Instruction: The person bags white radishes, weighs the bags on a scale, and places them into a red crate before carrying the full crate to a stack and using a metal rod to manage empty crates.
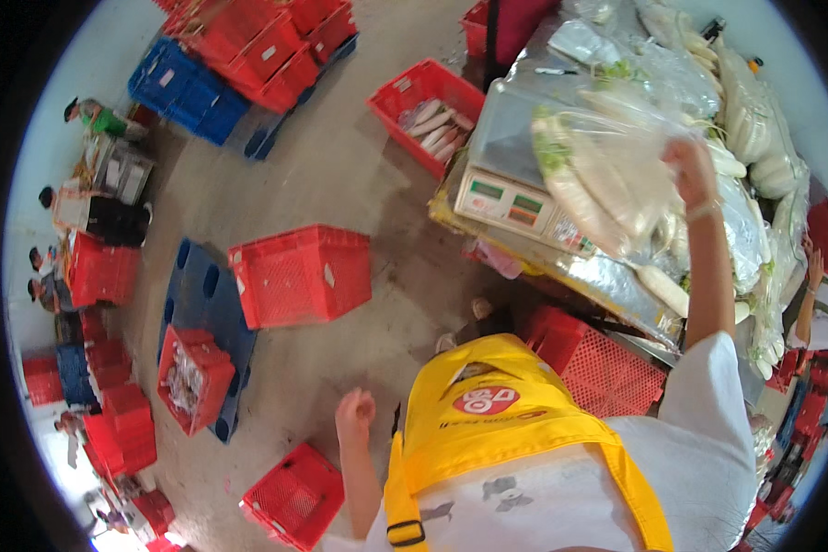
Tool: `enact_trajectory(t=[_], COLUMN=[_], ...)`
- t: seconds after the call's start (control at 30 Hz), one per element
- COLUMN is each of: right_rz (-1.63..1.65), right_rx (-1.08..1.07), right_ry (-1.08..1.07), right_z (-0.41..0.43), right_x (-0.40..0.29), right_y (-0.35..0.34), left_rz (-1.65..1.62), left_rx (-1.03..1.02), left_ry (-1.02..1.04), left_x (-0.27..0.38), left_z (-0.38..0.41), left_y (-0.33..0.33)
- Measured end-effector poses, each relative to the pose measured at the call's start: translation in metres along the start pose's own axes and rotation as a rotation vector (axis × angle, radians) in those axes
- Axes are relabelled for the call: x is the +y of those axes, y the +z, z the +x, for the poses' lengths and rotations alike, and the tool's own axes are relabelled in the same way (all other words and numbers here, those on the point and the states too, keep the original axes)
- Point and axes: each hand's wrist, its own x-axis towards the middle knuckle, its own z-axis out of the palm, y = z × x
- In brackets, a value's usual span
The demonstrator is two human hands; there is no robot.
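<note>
My right hand [690, 165], blurred, grips the gathered top of a clear plastic bag of white radishes [593, 179]. Green leaf stubs show at the bag's left end. The bag lies over or just above the right part of a digital scale [504, 200], whose metal pan [510, 131] shows to the left; contact is unclear. My left hand [355, 407] is low at my left side, above the floor, fingers curled and nothing visible in it. Loose white radishes [662, 290] lie on the metal-topped table [614, 283], and more bagged radishes [745, 124] are piled behind my right hand.
A red crate of radishes [431, 124] stands beyond the table's left edge; a red crate [593, 359] is below its near edge. Other red crates [300, 276] stand around a blue pallet [210, 297]. People work far left, and a co-worker's arm [813, 276] shows at right.
</note>
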Motion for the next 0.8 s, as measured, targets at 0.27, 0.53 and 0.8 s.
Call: enact_trajectory(t=[0.27, 0.53, 0.8], right_rz=[0.22, 0.145, 0.036], right_rx=[-0.219, -0.134, -0.569], right_ry=[0.256, 0.343, 0.266], right_z=[0.082, 0.1, 0.103], right_x=[-0.023, -0.02, 0.016], right_y=[0.065, 0.091, 0.115], left_rz=[-0.28, 0.058, -0.181], left_rx=[0.266, 0.263, 0.269], left_ry=[-0.309, -0.085, -0.131], left_x=[-0.132, -0.097, -0.113], left_z=[-0.054, -0.061, -0.048], left_y=[-0.024, 0.075, 0.054])
